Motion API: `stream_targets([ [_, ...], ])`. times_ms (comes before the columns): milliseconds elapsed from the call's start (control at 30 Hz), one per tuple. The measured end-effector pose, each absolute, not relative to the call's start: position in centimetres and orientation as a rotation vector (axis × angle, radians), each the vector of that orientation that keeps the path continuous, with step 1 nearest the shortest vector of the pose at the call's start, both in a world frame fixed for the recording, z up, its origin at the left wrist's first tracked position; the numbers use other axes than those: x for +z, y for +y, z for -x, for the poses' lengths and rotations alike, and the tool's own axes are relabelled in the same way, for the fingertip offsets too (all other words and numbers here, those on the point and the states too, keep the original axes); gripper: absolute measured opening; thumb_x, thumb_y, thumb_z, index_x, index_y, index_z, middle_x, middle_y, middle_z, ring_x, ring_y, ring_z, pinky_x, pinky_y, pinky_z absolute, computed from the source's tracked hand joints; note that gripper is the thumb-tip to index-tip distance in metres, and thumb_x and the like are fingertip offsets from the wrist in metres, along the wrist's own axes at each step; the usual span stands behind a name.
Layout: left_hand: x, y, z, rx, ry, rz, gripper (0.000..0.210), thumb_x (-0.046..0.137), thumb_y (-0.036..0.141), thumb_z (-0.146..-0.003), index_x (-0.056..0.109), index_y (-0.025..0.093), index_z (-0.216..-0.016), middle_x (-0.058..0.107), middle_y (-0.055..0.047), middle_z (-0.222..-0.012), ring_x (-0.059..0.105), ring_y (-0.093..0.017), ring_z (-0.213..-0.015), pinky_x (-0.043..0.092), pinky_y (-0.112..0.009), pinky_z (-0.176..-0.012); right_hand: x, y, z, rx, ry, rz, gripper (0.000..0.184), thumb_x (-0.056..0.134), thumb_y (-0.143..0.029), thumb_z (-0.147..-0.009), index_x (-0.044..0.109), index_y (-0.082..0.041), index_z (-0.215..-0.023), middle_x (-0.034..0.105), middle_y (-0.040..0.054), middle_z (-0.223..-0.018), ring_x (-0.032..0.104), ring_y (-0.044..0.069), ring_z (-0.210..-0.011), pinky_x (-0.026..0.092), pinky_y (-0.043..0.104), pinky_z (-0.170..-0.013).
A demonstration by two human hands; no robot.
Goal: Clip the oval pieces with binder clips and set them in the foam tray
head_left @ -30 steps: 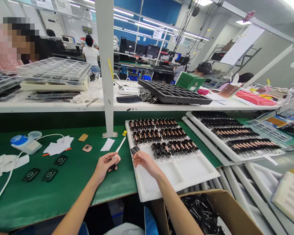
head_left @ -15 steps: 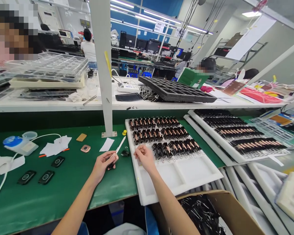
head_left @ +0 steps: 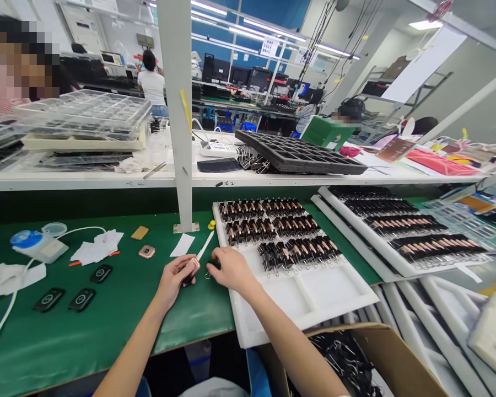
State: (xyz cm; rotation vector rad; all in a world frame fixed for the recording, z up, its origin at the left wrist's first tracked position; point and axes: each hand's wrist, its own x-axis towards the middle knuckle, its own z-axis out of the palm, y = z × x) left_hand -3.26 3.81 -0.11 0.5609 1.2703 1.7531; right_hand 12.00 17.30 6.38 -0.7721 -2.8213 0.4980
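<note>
My left hand (head_left: 177, 278) is closed around a rose-gold watch case (head_left: 195, 265), with something black showing below it. A white stick-like tool (head_left: 205, 244) lies just beyond these fingers. To the right, my right hand (head_left: 231, 268) has its fingers closed on a black binder clip (head_left: 210, 268), whose wire handle shows at the table. Under the right wrist is the edge of a white foam tray (head_left: 237, 317), which bears rows of rose-gold watch cases clamped in binder clips (head_left: 297, 251). Another rose-gold watch case (head_left: 147, 251) lies on the green mat, farther left.
Several black watch-shaped pieces (head_left: 81, 299) lie on the left, near a blue-capped bottle (head_left: 39, 245) and white wipes (head_left: 99, 247). A metal post (head_left: 184, 187) stands ahead. A cardboard box (head_left: 391, 353) of binder clips sits low right, beside stacked foam trays (head_left: 432, 320).
My right hand has moved left from over the foam tray to the binder clip on the mat and closed on it. My left hand still holds the watch case.
</note>
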Motion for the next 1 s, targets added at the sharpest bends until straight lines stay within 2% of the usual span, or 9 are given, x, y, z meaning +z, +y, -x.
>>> stream_targets([
  [100,0.2,3.7,3.3,1.786,1.256,-0.518,0.04,0.086,0.039,-0.076,0.075,0.015,-0.107,0.072,-0.005,-0.084,0.063,-0.014,-0.056,0.041,-0.025,-0.047,6.4,15.5,-12.3,0.314,-3.035,0.542,0.024,0.063,-0.041,-0.093,0.061,-0.021,-0.107,0.068,0.0063,-0.098,0.064,0.022,-0.085,0.041,0.031,-0.07],
  [233,0.5,3.7,3.2,1.795,1.256,-0.492,0.041,0.086,0.039,-0.076,0.075,0.015,-0.107,0.071,-0.005,-0.082,0.064,-0.015,-0.053,0.033,-0.023,-0.043,5.9,14.5,-12.5,0.092,-3.174,0.369,0.02,0.059,-0.037,-0.096,0.063,-0.02,-0.106,0.067,0.0094,-0.103,0.066,0.024,-0.087,0.045,0.034,-0.073],
  [467,0.6,3.7,3.2,1.818,1.248,-0.487,0.042,0.086,0.039,-0.074,0.075,0.015,-0.106,0.071,-0.005,-0.081,0.063,-0.015,-0.052,0.032,-0.022,-0.042,5.2,15.5,-10.5,0.032,-3.219,0.62,0.041,0.053,-0.047,-0.099,0.068,-0.01,-0.106,0.069,0.0144,-0.097,0.068,0.026,-0.081,0.05,0.036,-0.066],
  [667,1.1,3.5,3.1,1.822,1.253,-0.484,0.044,0.087,0.04,-0.073,0.074,0.014,-0.105,0.069,-0.004,-0.077,0.064,-0.015,-0.05,0.031,-0.022,-0.041,5.0,17.2,-9.8,-0.128,-3.102,0.482,0.027,0.056,-0.039,-0.097,0.065,-0.015,-0.104,0.063,0.0154,-0.11,0.061,0.03,-0.104,0.05,0.037,-0.078],
  [833,1.2,3.6,3.1,1.813,1.265,-0.47,0.046,0.088,0.041,-0.071,0.074,0.014,-0.105,0.069,-0.004,-0.078,0.064,-0.016,-0.05,0.032,-0.022,-0.04,4.9,17.7,-9.3,-0.28,-3.147,0.259,0.015,0.051,-0.023,-0.098,0.062,-0.014,-0.104,0.062,0.0157,-0.109,0.061,0.026,-0.092,0.048,0.036,-0.072],
  [1000,1.2,3.7,3.0,1.821,1.264,-0.464,0.047,0.089,0.042,-0.07,0.074,0.014,-0.105,0.069,-0.004,-0.077,0.063,-0.016,-0.049,0.031,-0.022,-0.04,5.6,17.7,-8.2,-0.201,-3.253,0.352,0.025,0.049,-0.015,-0.096,0.055,-0.014,-0.12,0.067,0.0161,-0.103,0.067,0.026,-0.091,0.048,0.033,-0.07],
])
